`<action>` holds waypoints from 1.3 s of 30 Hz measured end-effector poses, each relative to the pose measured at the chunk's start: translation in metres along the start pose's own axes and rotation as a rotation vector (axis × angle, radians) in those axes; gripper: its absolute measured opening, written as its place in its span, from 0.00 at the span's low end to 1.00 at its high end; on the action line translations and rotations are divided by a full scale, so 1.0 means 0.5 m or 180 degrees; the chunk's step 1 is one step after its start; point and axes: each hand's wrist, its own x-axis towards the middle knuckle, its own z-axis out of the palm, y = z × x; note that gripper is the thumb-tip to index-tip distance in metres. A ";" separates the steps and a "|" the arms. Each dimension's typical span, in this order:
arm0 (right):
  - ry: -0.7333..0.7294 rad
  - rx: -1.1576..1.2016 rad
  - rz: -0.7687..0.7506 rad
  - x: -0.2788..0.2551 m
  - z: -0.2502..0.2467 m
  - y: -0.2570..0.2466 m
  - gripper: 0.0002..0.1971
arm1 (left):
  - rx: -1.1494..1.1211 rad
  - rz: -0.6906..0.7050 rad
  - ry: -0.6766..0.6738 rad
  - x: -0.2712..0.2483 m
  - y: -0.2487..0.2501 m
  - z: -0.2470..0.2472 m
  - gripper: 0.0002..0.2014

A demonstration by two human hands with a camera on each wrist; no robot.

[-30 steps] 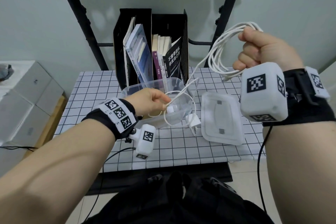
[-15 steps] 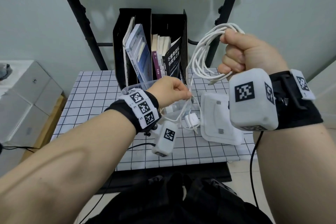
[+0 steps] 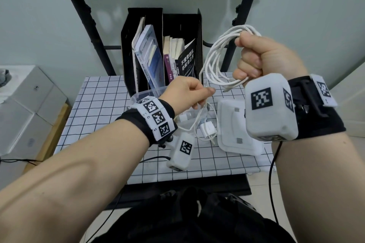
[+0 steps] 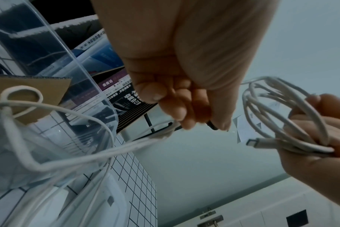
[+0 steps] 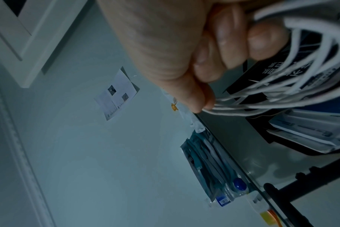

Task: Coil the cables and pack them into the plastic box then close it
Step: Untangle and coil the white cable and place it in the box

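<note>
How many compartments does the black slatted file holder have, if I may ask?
2: the left compartment holds a blue book, the right compartment a black-covered book; none seem hidden.

box mostly hidden behind left hand | lid part-covered by right wrist camera | cable motion-blurred near fingers | coil cut off at frame edge
</note>
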 end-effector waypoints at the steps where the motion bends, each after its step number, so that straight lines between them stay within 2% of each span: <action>1: -0.0001 0.0000 -0.0003 0.000 -0.001 0.000 0.09 | -0.0016 0.0043 -0.0084 -0.003 0.004 0.001 0.08; 4: -0.0005 -0.0024 0.0003 0.001 0.000 0.002 0.09 | 0.0761 0.0137 -0.0269 -0.002 0.004 0.008 0.20; 7: -0.0007 -0.0097 0.0026 0.000 0.002 0.006 0.08 | 0.1528 0.0297 -0.0311 -0.004 0.008 0.014 0.20; 11: 0.0012 -0.0061 0.0038 -0.002 -0.003 0.007 0.07 | 0.1687 0.0409 -0.0066 0.003 0.002 0.016 0.23; 14: -0.0017 -0.0030 0.0028 -0.003 -0.005 0.005 0.07 | 0.1993 0.0302 0.0035 0.014 -0.003 0.017 0.17; 20: -0.0020 -0.0044 0.0033 -0.008 -0.006 0.004 0.07 | 0.1986 0.0272 0.0178 0.021 -0.007 0.011 0.04; 26: -0.0060 0.0008 0.0020 -0.012 -0.007 -0.005 0.09 | 0.2298 0.0481 0.0179 0.023 -0.021 0.003 0.02; 29: -0.0061 -0.0004 0.0005 -0.015 -0.005 -0.006 0.09 | 0.2334 0.0480 0.0078 0.020 -0.028 0.002 0.05; 34: -0.0108 0.0000 0.0020 -0.017 -0.001 -0.007 0.10 | 0.2715 0.0142 -0.0423 0.013 -0.025 0.014 0.16; 37: -0.0097 0.0021 0.0015 -0.017 -0.004 -0.008 0.09 | 0.2609 -0.0255 -0.0647 0.011 -0.033 0.027 0.10; 39: -0.0085 0.0041 0.0007 -0.017 -0.006 -0.007 0.09 | 0.2050 -0.0577 -0.0663 0.009 -0.036 0.034 0.06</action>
